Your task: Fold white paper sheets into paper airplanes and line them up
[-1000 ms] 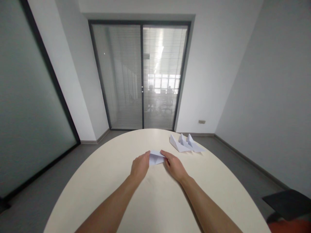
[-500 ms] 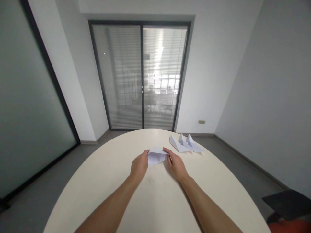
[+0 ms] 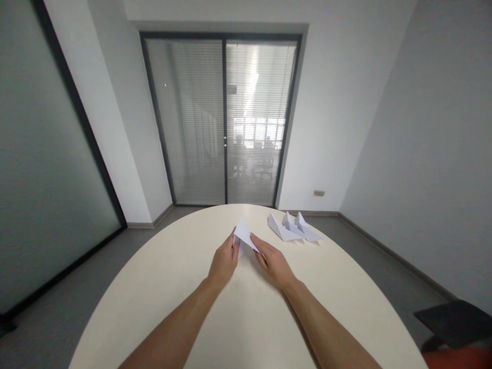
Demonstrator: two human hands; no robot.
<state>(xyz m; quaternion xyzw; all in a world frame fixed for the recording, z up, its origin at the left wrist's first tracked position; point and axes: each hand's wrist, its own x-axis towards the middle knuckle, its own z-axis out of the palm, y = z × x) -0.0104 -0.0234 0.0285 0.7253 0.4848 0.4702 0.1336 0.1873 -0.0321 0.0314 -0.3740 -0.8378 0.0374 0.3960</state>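
Note:
A folded sheet of white paper point(image 3: 243, 234) is held between my two hands over the table, with one pointed corner standing up at the far side. My left hand point(image 3: 225, 260) pinches its left edge, thumb on the near side. On the other side my right hand point(image 3: 273, 260) grips the right corner, index finger stretched along the top. The fingers behind the paper are partly hidden. Beyond my right hand, several folded white paper boats point(image 3: 294, 229) sit close together on the table.
The round cream table point(image 3: 238, 323) fills the lower middle. A glass door with blinds point(image 3: 223, 123) stands behind it, and a white wall point(image 3: 423, 154) rises on the right. At the lower right is a dark flat object point(image 3: 457, 323) with something red beneath.
The paper has gone from a wide, open shape to a narrower one with a peak pointing up. My hands have come closer together, the right one shifting left.

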